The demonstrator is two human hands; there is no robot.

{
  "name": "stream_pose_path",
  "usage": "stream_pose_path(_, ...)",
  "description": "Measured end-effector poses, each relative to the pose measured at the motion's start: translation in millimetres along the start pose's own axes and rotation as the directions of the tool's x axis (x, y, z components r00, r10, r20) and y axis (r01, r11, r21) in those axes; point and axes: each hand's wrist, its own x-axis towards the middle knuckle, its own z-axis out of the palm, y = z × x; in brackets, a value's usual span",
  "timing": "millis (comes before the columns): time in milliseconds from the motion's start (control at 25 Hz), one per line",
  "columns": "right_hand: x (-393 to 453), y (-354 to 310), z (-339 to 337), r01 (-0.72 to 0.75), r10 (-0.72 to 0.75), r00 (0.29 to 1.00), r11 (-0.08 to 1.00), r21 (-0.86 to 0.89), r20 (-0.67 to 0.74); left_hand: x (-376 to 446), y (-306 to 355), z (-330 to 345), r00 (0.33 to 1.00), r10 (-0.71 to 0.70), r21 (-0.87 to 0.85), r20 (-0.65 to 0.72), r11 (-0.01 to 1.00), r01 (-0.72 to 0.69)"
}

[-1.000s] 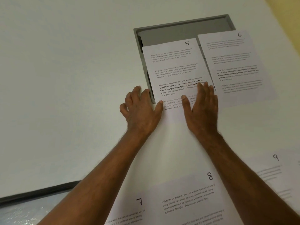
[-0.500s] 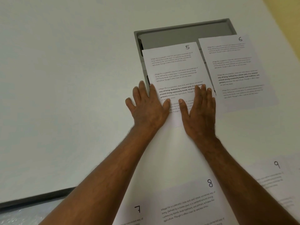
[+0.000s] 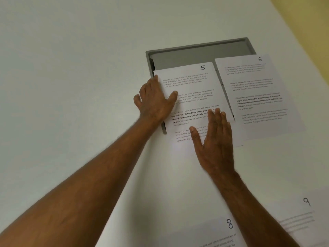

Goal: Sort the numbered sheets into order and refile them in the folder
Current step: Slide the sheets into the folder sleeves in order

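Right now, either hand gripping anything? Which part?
No grip. Left hand lies flat on sheet 5 at its left edge; right hand presses its lower right.

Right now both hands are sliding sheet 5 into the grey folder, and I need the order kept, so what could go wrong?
Sheet 5 lies slightly skewed with its near end outside the grey folder; pushed by the left hand and right hand, it could crease on the folder's edge. Sheet 6 overlaps the folder's right side and could get dragged along or slip in early.
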Motion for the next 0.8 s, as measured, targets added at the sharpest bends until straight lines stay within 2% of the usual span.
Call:
stream_pose_path(240,2.9,-1.7,-0.8,-0.009,0.009,1.0,0.999,0.036,-0.011,53.8,-5.0,-16.2,0.992,0.118,0.248,0.039,0.961,-0.124)
stream_pose_path(320,4.7,-0.8,-1.5,-0.002,0.003,1.0,0.999,0.046,-0.016,62.1,-1.4,-23.4,0.995,0.099,0.231,0.029,0.967,-0.103)
stream_pose_path(400,6.7,0.1,-1.4,0.0,0.002,1.0,0.998,0.057,-0.022,71.5,2.1,-25.8,1.0,0.027,0.113,0.014,0.993,-0.029)
stream_pose_path(480,7.4,-0.2,-0.4,-0.004,0.006,1.0,0.998,0.062,-0.022,75.4,4.8,-28.8,0.998,-0.048,-0.175,0.029,0.983,0.052)
stream_pose_path(560,8.0,-0.2,0.2,0.0,0.002,1.0,0.998,0.067,-0.028,70.5,8.5,-33.1,0.992,-0.105,-0.531,0.065,0.838,0.124)
stream_pose_path(600,8.6,0.1,0.2,0.004,-0.002,0.999,0.997,0.077,-0.032,62.9,11.3,-35.1,0.989,-0.118,-0.638,0.09,0.756,0.148)
stream_pose_path(680,10.0,1.3,-0.6,0.009,-0.004,0.999,0.993,0.115,-0.038,44.0,12.5,-30.5,0.987,-0.103,-0.725,0.123,0.67,0.161)
stream_pose_path(800,9.8,3.4,-2.4,-0.002,0.014,0.998,0.98,0.2,-0.06,2.9,9.0,-10.5,0.991,-0.034,-0.699,0.127,0.707,0.113)
